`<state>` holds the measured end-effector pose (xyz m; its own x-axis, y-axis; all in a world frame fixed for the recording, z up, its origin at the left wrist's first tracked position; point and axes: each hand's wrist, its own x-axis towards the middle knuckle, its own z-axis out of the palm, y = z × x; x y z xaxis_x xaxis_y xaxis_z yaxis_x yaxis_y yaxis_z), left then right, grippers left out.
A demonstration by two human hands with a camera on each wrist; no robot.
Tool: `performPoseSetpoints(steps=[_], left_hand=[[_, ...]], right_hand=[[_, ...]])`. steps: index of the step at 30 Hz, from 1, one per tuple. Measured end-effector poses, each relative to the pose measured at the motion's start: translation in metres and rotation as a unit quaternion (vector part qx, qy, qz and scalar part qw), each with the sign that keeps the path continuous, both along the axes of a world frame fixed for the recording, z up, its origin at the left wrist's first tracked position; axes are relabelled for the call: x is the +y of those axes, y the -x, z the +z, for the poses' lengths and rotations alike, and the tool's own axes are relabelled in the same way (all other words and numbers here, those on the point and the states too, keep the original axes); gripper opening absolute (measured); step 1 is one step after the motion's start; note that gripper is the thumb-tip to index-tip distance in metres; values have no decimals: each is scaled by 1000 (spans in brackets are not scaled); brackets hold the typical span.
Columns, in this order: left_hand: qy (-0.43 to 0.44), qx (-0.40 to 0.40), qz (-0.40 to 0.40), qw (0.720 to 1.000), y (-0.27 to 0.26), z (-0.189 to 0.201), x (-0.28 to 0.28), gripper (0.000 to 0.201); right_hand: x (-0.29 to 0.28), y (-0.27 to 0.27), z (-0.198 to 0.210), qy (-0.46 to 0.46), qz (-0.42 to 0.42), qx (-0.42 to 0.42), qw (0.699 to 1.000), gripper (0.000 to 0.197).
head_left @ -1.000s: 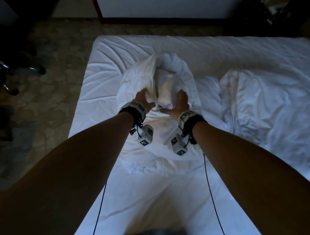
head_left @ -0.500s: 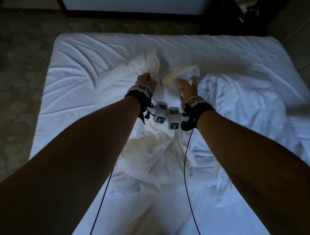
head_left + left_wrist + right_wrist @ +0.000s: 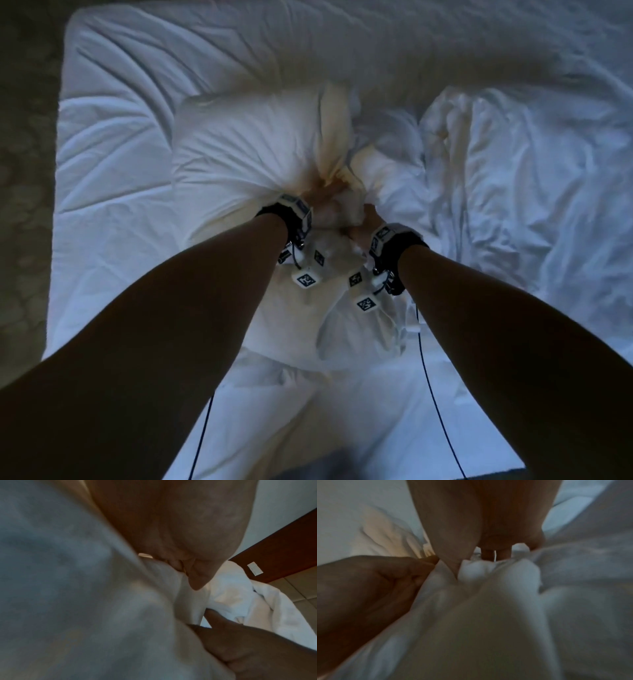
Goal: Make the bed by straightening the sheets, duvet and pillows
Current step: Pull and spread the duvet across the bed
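From the head camera, we look down on a dim bed where our left hand (image 3: 323,197) and right hand (image 3: 364,224) meet at mid-mattress, both clenched on bunched white cloth. That cloth is the gathered end of a pillow (image 3: 250,161), whose plump body spreads up and to the left of our wrists while its loose case trails back toward us. The creased sheet (image 3: 113,150) covers the mattress around it. The rumpled duvet (image 3: 534,192) is heaped on the right side of the bed, just beside the pillow. A strip of patterned floor (image 3: 24,171) runs along the left edge.

From the left wrist, we see our left hand (image 3: 180,536) with its fingers curled tight into the pillow (image 3: 72,595) fabric, which fills the frame. Our right hand (image 3: 254,649) shows at the lower right, pressed against the same folds. A dark wooden panel (image 3: 283,550) stands beyond the bedding.

From the right wrist, our right hand (image 3: 481,520) has its thumb and fingers sunk into a wad of the pillow (image 3: 488,615) cloth, holding it fast. Our left hand (image 3: 368,588) grips right beside it, touching the same bunch.
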<state>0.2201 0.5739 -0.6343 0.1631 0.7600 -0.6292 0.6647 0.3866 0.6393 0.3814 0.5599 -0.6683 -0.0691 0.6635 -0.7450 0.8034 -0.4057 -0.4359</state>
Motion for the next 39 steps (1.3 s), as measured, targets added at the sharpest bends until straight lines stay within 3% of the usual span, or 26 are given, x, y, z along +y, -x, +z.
performPoseSetpoints(steps=[4, 6, 10, 14, 17, 20, 21, 23, 26, 29, 31, 35, 37, 39], left_hand=[[-26, 38, -73, 996, 0, 12, -17, 59], [-17, 13, -31, 999, 1, 26, -23, 58], [-44, 60, 25, 997, 2, 51, -47, 56], [-114, 135, 47, 983, 0, 63, -89, 57], [-119, 247, 103, 956, 6, 61, -130, 75], [-49, 266, 182, 945, 3, 62, -178, 85], [-30, 249, 198, 948, 2, 62, -195, 88], [-11, 223, 183, 957, 2, 55, -224, 91], [-7, 233, 119, 965, 4, 48, -241, 84], [-4, 253, 74, 965, -2, 64, -240, 72], [-17, 235, 50, 971, -12, 74, -237, 75], [-35, 245, -109, 963, -40, 84, -242, 94], [-21, 236, -139, 962, -52, 82, -246, 100], [-33, 222, -126, 966, -62, 75, -248, 101]], right_hand=[[-17, 0, 8, 1, -10, 17, 1000, 67], [-25, -3, 23, -25, -18, 28, 999, 64], [-53, -20, 59, -9, -73, 91, 993, 87], [-96, -37, 76, 2, -45, 9, 999, 130], [-143, -55, 77, 53, -64, -44, 996, 129], [-187, -65, 61, 98, -168, 28, 981, 140], [-199, -65, 55, 91, -216, 78, 969, 139], [-217, -60, 50, 50, -250, 125, 959, 115], [-225, -60, 59, 5, -112, 33, 993, 83], [-231, -80, 84, 62, -26, -25, 997, 74], [-243, -96, 99, 74, 24, -55, 995, 61], [-264, -116, 117, 61, 74, -144, 985, 58], [-266, -123, 123, 27, 88, -164, 982, 53], [-264, -131, 127, -6, 47, -158, 986, 51]])
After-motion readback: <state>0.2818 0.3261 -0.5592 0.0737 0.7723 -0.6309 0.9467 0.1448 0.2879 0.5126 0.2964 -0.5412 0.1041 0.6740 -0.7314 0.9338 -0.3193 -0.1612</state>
